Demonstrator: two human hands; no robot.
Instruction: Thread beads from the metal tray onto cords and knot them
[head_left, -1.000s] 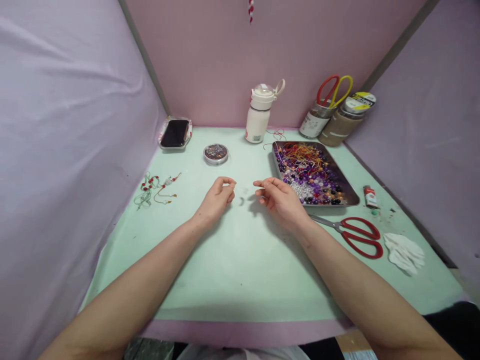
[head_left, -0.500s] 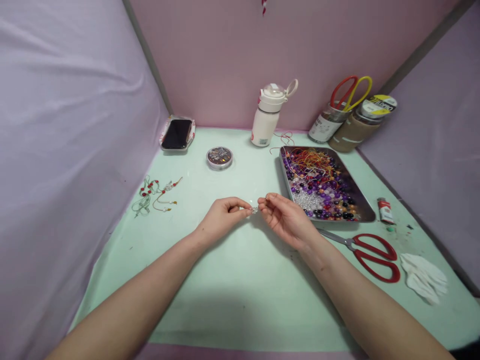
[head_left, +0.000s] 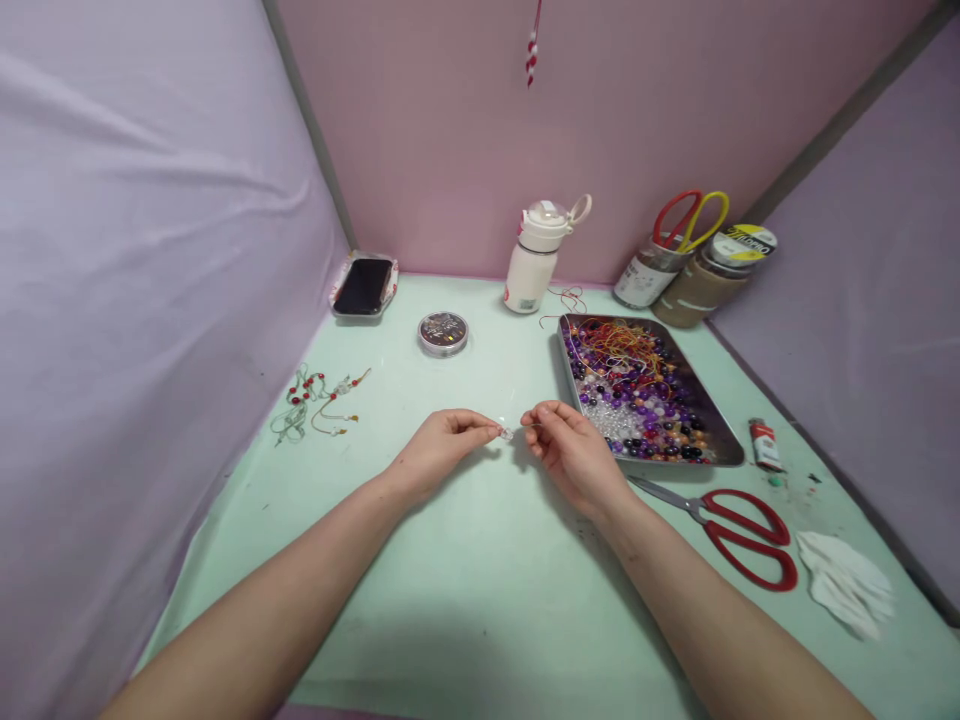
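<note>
Head cam: L fingers (head_left: pixel 484 434) pinch clr beads (head_left: pixel 507 435); jar lid (head_left: pixel 742 246) txt illegible.

We face a plain pink back wall (head_left: pixel 420 130), with lilac cloth side walls (head_left: pixel 142 300) flanking a pale mint-green desk (head_left: pixel 465 540).

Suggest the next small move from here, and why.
Probably bring the right grip slightly toward the left grip: the left pinches a small clear piece, the right seems to pinch a thin strand, and a gap separates their fingertips. Whether the strand already meets the piece is too small to tell.
</note>
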